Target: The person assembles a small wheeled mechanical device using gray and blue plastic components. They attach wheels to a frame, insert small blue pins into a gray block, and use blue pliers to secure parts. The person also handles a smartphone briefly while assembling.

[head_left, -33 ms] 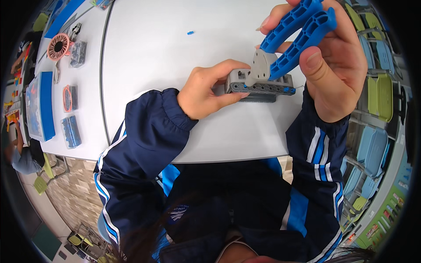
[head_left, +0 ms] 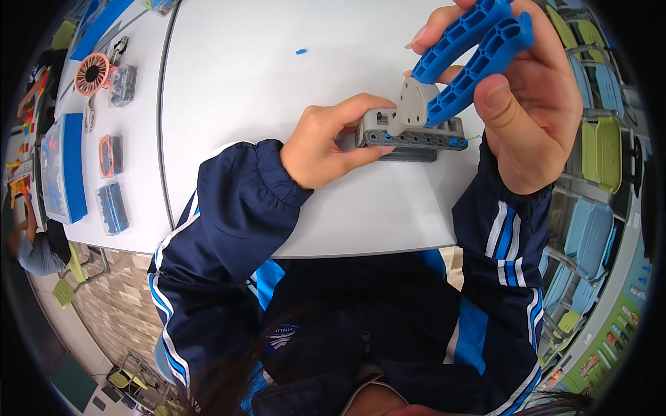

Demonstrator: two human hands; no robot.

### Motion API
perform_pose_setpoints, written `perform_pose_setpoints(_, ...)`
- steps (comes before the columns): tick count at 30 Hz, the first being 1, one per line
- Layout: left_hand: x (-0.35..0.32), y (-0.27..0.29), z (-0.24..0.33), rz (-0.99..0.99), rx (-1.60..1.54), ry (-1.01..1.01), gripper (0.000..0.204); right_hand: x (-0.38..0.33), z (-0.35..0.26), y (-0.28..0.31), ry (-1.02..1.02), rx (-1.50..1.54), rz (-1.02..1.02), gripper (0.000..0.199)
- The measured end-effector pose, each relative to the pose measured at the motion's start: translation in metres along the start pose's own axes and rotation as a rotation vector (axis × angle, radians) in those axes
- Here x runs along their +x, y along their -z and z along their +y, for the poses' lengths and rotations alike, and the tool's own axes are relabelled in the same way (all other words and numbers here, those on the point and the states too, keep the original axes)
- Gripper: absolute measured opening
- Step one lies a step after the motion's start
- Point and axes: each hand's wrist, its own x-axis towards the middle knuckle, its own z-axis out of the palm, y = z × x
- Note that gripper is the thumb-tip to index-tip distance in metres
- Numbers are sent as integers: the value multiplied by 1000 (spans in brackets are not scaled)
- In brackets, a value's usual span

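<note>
On the white table a grey building-block base (head_left: 416, 137) with a row of holes and small blue pegs lies in front of me. My left hand (head_left: 333, 139) is closed on its left end, thumb along the near side and fingers over the top. A light grey plate (head_left: 414, 104) stands tilted at the base's near side. Two curved blue beams (head_left: 479, 69) extend from it up to the right. My right hand (head_left: 527, 104) grips these beams, thumb on the near one and fingers behind the far one. Part of the right fingers is cut off by the upper edge.
A small blue peg (head_left: 300, 51) lies farther back on the table. Across a table seam at left are a pink fan (head_left: 92, 74), clear boxes of parts (head_left: 112, 209) and a blue-edged bin (head_left: 75, 166). Another person (head_left: 41, 249) is at far left. Folded chairs (head_left: 601, 152) stand at right.
</note>
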Motion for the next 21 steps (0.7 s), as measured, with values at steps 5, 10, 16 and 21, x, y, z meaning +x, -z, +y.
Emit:
perform_pose_setpoints(5,1,1,-3,3,16,-5,47,3,14,4,172,-4,-44,65)
perform_pose_setpoints(10,0,2,-3,2,13,10,48,3,13,6,189,9,-131,67)
perform_pose_setpoints(16,2,3,-4,24,-6,-30,44,-9,2,-2,150,-132,-179,81)
perform_pose_setpoints(21,0,3,-1,7,-8,19,44,-15,5,-6,106,-156,-156,94)
